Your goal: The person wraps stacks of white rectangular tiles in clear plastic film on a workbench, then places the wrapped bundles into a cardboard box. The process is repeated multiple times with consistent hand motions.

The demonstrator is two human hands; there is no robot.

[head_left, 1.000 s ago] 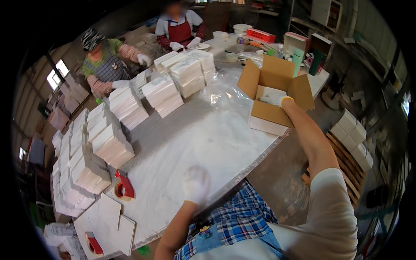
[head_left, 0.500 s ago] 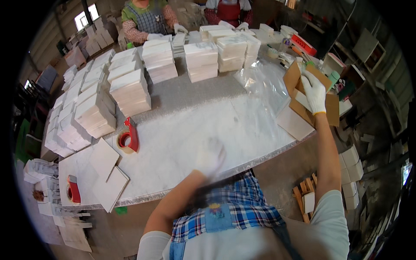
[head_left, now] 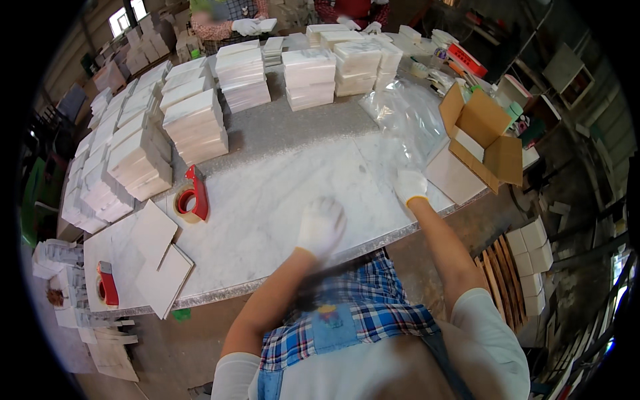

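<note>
My left hand (head_left: 322, 225), in a white knit glove, is over the pale marble tabletop (head_left: 267, 193) near its front edge. Its fingers look bent but are smeared by motion, and nothing shows in them. My right hand (head_left: 410, 186), gloved the same way, is low over the table between the clear plastic sheeting (head_left: 403, 120) and a carton. Its fingers are blurred against the white surface, so their pose is unclear. The carton (head_left: 490, 115) is white outside and brown inside. Its flaps stand open, with a white piece (head_left: 469, 144) showing inside.
Stacks of white stone tiles (head_left: 193, 127) fill the table's left and far side. A red tape dispenser (head_left: 193, 197) and some flat white boards (head_left: 160, 257) lie left, with a second dispenser (head_left: 107, 285) at the corner. Across the table, a co-worker's gloved hands (head_left: 248, 27) hold a tile.
My right hand has come out of the carton and moved left and nearer to me. The carton's flaps now show spread. The far-left co-worker has lifted a tile.
</note>
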